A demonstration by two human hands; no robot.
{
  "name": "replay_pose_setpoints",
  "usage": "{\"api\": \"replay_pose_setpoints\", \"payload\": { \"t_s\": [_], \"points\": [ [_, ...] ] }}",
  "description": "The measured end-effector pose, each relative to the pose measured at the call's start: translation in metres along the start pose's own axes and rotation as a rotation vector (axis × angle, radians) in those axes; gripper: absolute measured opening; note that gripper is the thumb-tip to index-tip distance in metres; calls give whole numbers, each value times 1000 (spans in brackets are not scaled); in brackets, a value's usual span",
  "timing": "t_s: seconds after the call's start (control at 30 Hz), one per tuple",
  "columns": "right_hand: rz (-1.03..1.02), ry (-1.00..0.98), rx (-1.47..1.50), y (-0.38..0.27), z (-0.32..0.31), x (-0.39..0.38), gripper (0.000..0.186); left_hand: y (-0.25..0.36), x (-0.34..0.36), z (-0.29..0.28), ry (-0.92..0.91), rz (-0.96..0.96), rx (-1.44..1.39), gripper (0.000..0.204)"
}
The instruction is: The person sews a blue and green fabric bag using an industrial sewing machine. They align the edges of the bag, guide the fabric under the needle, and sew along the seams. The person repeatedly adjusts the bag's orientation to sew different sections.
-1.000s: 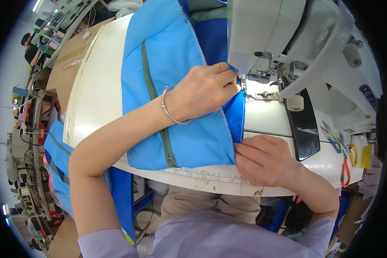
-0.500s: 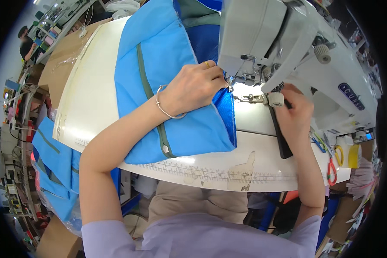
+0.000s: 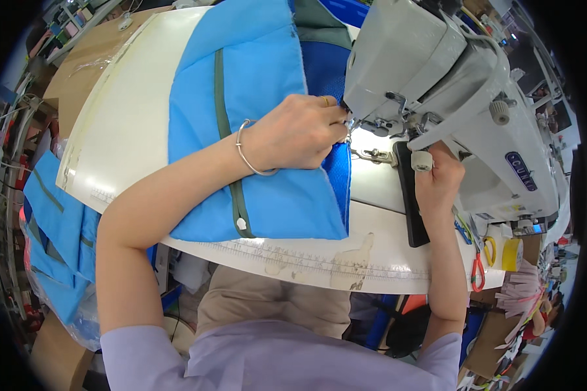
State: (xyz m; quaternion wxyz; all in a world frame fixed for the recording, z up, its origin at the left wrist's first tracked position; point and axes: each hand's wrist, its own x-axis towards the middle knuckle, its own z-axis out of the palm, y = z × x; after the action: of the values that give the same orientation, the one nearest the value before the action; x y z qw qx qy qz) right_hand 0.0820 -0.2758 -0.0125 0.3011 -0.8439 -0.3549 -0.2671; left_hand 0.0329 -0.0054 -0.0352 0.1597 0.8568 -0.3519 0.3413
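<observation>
A light-blue fabric piece with a dark green zipper strip and a deeper blue mesh layer lies on the white table left of the sewing machine. My left hand, wearing a ring and a bangle, pinches the piece's right edge beside the needle area. Right of the lit metal presser parts, my right hand is closed, its fingertips partly behind a white knob. A long black flat bar lies against it; whatever those fingers hold is hidden.
Red-handled scissors, yellow-handled scissors and a yellow tape roll are at the table's right end. A printed ruler runs along the front edge. More blue fabric pieces are heaped at lower left.
The view has shifted a little. My right hand and the black bar show more fully now, the bar turned slightly more upright. My left hand keeps its pinch on the fabric beside the needle area.
</observation>
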Motion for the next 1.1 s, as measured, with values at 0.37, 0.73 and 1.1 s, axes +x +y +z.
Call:
{"api": "replay_pose_setpoints", "payload": {
  "t_s": [0.37, 0.73, 1.1],
  "points": [
    [-338, 4, -21, -24, -10, 0, 10, -10, -2, 4, -2, -26, 22, 9],
    [-562, -3, 26, -31, -10, -3, 15, -7, -5, 6, 29, -39, -5, 7],
    [-641, -78, 145, -37, -4, -14, 18, -9, -43, -44, -37, -131, -92, 13]
  ]
}}
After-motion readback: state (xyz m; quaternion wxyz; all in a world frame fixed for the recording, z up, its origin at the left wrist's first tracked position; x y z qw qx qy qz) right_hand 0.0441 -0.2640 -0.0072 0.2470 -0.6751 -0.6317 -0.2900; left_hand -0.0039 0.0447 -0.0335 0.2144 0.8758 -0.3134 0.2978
